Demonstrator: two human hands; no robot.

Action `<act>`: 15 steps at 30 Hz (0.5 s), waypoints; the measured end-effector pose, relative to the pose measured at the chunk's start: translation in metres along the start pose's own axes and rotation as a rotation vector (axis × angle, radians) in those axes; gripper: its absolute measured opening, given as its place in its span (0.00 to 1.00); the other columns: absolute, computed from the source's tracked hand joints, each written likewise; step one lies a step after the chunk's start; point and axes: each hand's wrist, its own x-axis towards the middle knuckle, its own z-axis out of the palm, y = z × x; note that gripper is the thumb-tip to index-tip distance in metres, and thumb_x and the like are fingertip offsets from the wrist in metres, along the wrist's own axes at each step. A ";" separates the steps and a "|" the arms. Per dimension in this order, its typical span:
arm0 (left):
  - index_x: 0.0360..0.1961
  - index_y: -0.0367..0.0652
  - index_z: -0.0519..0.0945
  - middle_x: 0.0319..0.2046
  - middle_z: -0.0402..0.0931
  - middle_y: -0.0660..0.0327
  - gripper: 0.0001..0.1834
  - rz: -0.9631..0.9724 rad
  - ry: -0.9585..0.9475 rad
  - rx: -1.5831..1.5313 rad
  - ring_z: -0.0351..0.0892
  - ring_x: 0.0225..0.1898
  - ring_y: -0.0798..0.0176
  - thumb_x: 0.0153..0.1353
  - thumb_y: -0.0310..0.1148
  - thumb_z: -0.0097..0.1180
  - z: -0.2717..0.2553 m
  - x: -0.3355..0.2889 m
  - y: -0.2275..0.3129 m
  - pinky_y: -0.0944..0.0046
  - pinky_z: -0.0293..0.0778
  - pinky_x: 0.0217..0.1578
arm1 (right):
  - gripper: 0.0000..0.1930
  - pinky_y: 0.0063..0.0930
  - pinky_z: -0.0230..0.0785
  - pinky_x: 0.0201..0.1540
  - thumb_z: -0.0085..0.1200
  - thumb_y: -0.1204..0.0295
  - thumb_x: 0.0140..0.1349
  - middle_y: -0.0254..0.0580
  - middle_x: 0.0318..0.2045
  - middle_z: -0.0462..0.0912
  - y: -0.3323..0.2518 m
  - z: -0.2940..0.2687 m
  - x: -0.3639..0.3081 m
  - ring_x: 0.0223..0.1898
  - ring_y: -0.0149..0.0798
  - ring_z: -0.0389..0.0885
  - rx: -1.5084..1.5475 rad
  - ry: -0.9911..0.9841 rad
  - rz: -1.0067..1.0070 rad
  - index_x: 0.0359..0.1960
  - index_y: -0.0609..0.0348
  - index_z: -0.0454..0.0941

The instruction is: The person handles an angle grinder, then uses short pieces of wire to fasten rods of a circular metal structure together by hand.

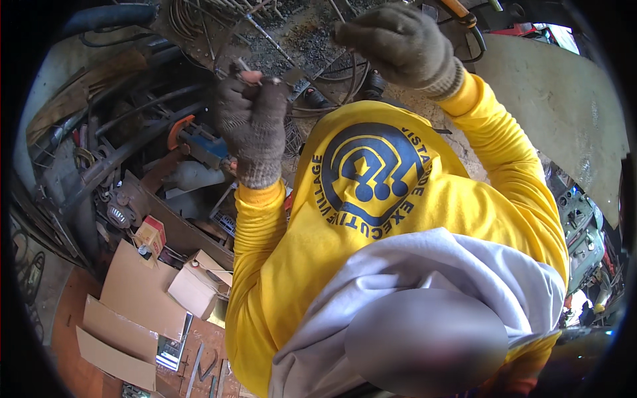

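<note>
My left hand [255, 123], in a dark, worn knit glove with a bare fingertip showing, is closed around a thin metal piece [243, 65] whose short grey end sticks out above the fingers. Most of that piece is hidden in the glove. Higher up and to the right, my right hand [406, 52] wears a similar brown-grey glove. Its fingers are pressed together, pointing left, and whatever they hold is hidden. Beyond both hands, thin metal rods [265, 33] lie over dark, gritty ground.
Scrap metal, pipes and a blue-and-orange tool [202, 147] crowd the left side. Open cardboard boxes [142, 292] stand at lower left. A large pale sheet [564, 99] lies at right, near a green machine [584, 232]. An orange-handled tool [458, 9] is at the top.
</note>
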 end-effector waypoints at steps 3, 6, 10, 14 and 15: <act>0.42 0.39 0.79 0.30 0.76 0.67 0.14 0.060 -0.042 0.194 0.73 0.30 0.74 0.58 0.28 0.72 -0.006 -0.006 -0.008 0.69 0.73 0.35 | 0.19 0.36 0.80 0.40 0.68 0.64 0.55 0.36 0.41 0.85 -0.008 0.020 -0.022 0.40 0.41 0.86 -0.057 -0.024 0.077 0.51 0.44 0.86; 0.41 0.39 0.80 0.30 0.77 0.67 0.14 0.044 -0.024 0.219 0.73 0.30 0.73 0.58 0.29 0.73 -0.007 -0.008 -0.013 0.69 0.73 0.35 | 0.19 0.36 0.80 0.41 0.68 0.64 0.56 0.37 0.40 0.86 -0.008 0.025 -0.030 0.41 0.43 0.86 -0.007 -0.042 0.156 0.51 0.44 0.86; 0.45 0.40 0.77 0.30 0.77 0.65 0.15 0.144 -0.057 0.360 0.75 0.29 0.74 0.61 0.27 0.69 -0.009 -0.004 -0.019 0.71 0.74 0.32 | 0.20 0.37 0.80 0.41 0.68 0.63 0.54 0.37 0.42 0.86 -0.009 0.029 -0.032 0.41 0.43 0.86 -0.007 -0.045 0.137 0.51 0.45 0.86; 0.47 0.39 0.76 0.31 0.77 0.65 0.15 0.170 -0.057 0.339 0.75 0.28 0.74 0.63 0.25 0.66 -0.007 -0.005 -0.021 0.73 0.75 0.30 | 0.20 0.37 0.80 0.42 0.66 0.64 0.53 0.36 0.40 0.85 -0.012 0.030 -0.028 0.41 0.43 0.85 0.048 -0.057 0.112 0.51 0.45 0.85; 0.45 0.39 0.77 0.30 0.77 0.66 0.14 0.135 -0.032 0.294 0.75 0.28 0.74 0.61 0.26 0.69 -0.006 -0.005 -0.021 0.72 0.74 0.32 | 0.21 0.37 0.80 0.43 0.65 0.65 0.53 0.35 0.40 0.85 -0.013 0.033 -0.030 0.41 0.43 0.85 0.058 -0.064 0.096 0.51 0.45 0.85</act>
